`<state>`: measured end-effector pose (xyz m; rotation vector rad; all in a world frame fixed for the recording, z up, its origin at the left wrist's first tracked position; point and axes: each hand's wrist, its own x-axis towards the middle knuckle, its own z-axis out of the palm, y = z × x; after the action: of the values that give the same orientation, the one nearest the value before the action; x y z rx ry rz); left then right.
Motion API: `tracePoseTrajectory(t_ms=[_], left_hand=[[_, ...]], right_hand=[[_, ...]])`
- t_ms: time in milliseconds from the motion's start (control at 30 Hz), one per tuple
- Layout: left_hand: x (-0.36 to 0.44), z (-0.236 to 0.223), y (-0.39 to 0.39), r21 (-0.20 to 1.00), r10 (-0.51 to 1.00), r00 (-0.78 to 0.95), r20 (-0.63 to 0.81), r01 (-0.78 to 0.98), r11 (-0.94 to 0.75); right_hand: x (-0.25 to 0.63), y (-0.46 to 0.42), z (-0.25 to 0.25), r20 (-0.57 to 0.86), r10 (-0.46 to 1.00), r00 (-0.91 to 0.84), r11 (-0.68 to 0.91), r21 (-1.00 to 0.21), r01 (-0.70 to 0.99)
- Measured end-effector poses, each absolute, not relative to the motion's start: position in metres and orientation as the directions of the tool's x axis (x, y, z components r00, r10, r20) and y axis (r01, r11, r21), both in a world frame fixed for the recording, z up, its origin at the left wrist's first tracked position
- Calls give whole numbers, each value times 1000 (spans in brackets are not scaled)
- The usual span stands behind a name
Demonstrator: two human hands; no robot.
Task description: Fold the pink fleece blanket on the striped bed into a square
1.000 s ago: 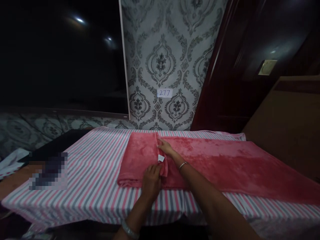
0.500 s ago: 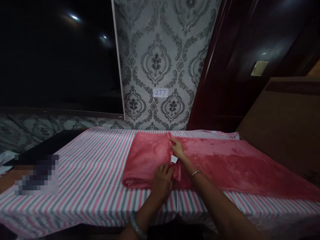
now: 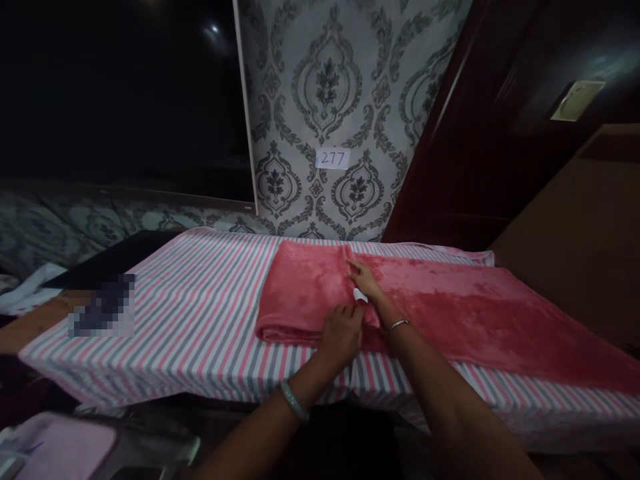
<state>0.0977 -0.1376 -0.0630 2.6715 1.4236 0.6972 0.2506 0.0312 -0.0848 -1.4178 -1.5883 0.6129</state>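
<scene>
A plush pink-red blanket (image 3: pixel 450 313) lies along the table, its left part folded over into a thick layered stack. At the front of the fold, my left hand (image 3: pixel 343 330) has its fingers bent over the blanket's edge; its thumb is hidden. Farther back, my right hand (image 3: pixel 366 280) touches the far part of the same edge, its fingers stretched and slightly apart. A small white label (image 3: pixel 359 296) shows on the fold between my two hands. A bangle circles my left wrist and a thin silver one my right.
A striped cloth (image 3: pixel 200 300) covers the table beneath the blanket. Behind it are a patterned wall with a paper marked 277 (image 3: pixel 333 159), a large dark screen (image 3: pixel 120 100) and a dark red door frame. A brown panel (image 3: pixel 580 207) stands right; a pink item (image 3: pixel 60 440) lies lower left.
The view has tilted down and shifted slightly, showing more of the area below the table. Both hands stay at the folded edge, and the label looks partly turned.
</scene>
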Motion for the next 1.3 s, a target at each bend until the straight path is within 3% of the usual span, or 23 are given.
tracePoseTrajectory(t_ms=[167, 333, 400, 500, 600, 700, 833, 967, 1100, 1300], left_hand=[[103, -74, -143, 240, 784, 518, 342, 758, -606], [57, -64, -167, 253, 626, 587, 513, 594, -764], [24, -64, -177, 231, 628, 502, 595, 641, -732], [-28, -76, -187, 278, 705, 249, 664, 793, -542], [-67, -93, -186, 412, 789, 22, 614, 843, -345], [-79, -101, -178, 511, 863, -49, 503, 823, -250], [-66, -93, -170, 520, 913, -80, 401, 840, -155], [-50, -81, -162, 521, 925, -130, 357, 849, -82], [-45, -77, -155, 522, 920, -157, 360, 851, -60], [-66, -90, -153, 596, 867, -139, 478, 777, -204]], right_hand=[[258, 23, -85, 244, 969, 34, 195, -844, 500], [265, 15, -89, 198, 980, 21, 164, -860, 484], [267, 13, -89, 174, 984, 33, 137, -864, 484], [266, 10, -86, 156, 983, 98, 83, -849, 522], [261, 4, -79, 157, 975, 157, 36, -811, 585], [256, -5, -69, 84, 979, 186, -38, -819, 573], [251, -13, -52, -83, 978, 192, -160, -889, 430], [246, -12, -31, -141, 977, 158, -184, -934, 305], [245, -3, -12, -167, 976, 136, -190, -967, 173], [257, -4, -29, -83, 984, 159, -129, -943, 307]])
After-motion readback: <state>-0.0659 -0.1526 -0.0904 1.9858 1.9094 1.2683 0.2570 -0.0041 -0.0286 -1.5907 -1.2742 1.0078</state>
